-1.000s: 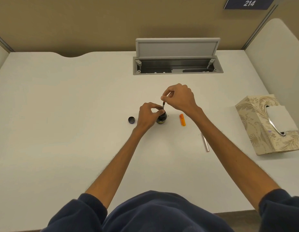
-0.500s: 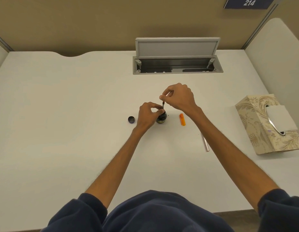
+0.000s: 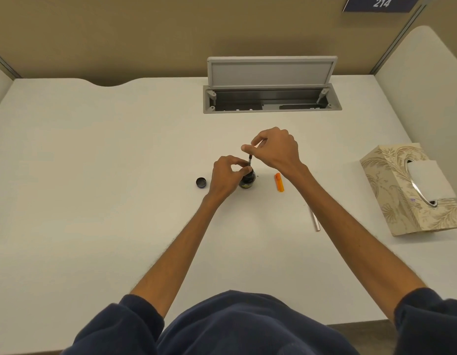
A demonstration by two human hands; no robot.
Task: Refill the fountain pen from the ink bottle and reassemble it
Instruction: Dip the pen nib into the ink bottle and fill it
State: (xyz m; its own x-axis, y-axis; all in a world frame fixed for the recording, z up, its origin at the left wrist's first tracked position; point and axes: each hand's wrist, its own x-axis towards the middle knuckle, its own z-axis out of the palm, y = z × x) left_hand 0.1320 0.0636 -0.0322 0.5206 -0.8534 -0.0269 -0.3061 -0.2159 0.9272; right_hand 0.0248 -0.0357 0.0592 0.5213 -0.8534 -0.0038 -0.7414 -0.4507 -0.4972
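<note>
Pen part, thin and dark, is standing almost upright with its lower end pointing down into the mouth of the ink bottle. How far it is reaching inside cannot be told. The right hand is pinching the upper end of this part between the thumb and curled fingers, and is hanging above and just behind the bottle.

The bottle, small, round and dark, is sitting open on the white desk, near its middle. The left hand is gripping it from the left side, with the thumb and forefinger curling round the neck and the other fingers tucked in below.

Just left of that hand, the dark bottle cap is lying on the desk, apart from the bottle. To the right of the bottle, near it but not touching, a short orange piece is lying lengthwise beside the right wrist. Closer to the person, a slim pale tube is lying flat, with its far end passing behind the right forearm.

Well off to the right, a patterned tissue box is sitting at the desk's edge, showing a white tissue at its opening. At the back of the desk, a grey cable hatch is standing with its lid raised. A dark sign reading 214 is hanging on the wall at the upper right. Dark blue sleeves are covering both upper arms.
</note>
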